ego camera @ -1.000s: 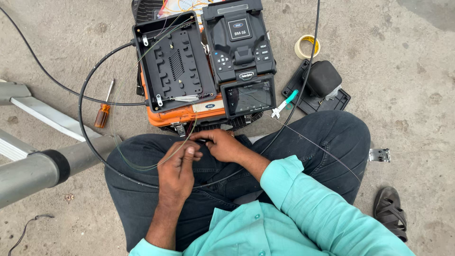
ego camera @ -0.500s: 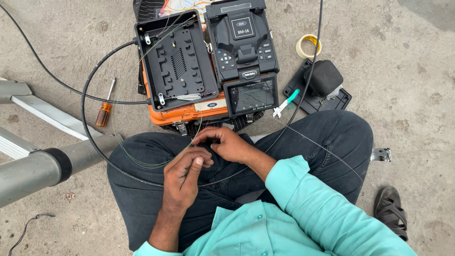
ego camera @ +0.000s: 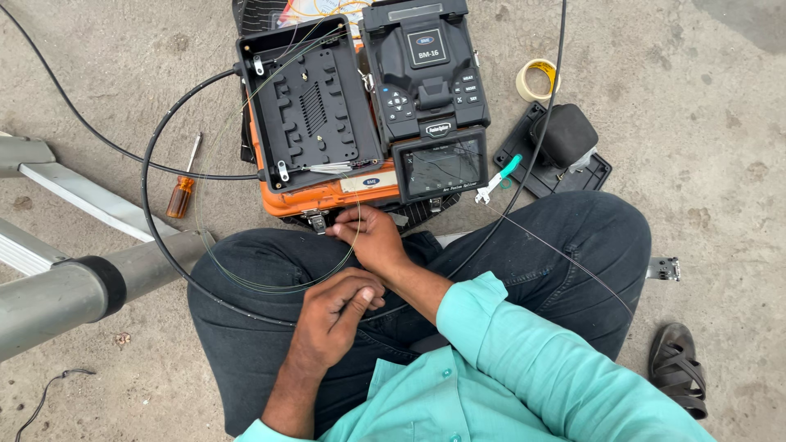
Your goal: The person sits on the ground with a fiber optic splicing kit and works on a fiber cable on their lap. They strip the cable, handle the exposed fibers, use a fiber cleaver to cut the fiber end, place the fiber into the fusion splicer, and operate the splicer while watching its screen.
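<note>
A thin greenish fibre (ego camera: 246, 274) curves in a loose loop over the person's lap, so fine that it shows only as a pale line against the dark trousers (ego camera: 573, 245). It rises at the left past the corner of the orange case (ego camera: 327, 199) and runs up toward the open black tray (ego camera: 315, 115), then sweeps down and round across the left thigh and back to the hands.

The right hand (ego camera: 372, 237) lies just below the front edge of the orange case, fingers curled and closed in a pinch grip on the fibre where the loop comes up to the case. The left hand (ego camera: 332, 315) sits lower, over the lap and nearer the body, fingers folded in on themselves with the thumb pressed against them; the fibre passes into this closed grip, though how much of it lies inside the fist cannot be made out. The two hands are near each other but not touching, and the loop hangs to their left.

A thicker black cable (ego camera: 147, 180) arcs round outside the fibre loop, from the tray down across the concrete floor (ego camera: 704, 123) and under the left knee. Beside the tray stands a dark machine with a small screen (ego camera: 438, 168). A screwdriver (ego camera: 182, 190) with an amber handle lies on the floor to the left, a roll of tape (ego camera: 536, 79) to the upper right, and a sandal (ego camera: 678, 368) at the lower right.
</note>
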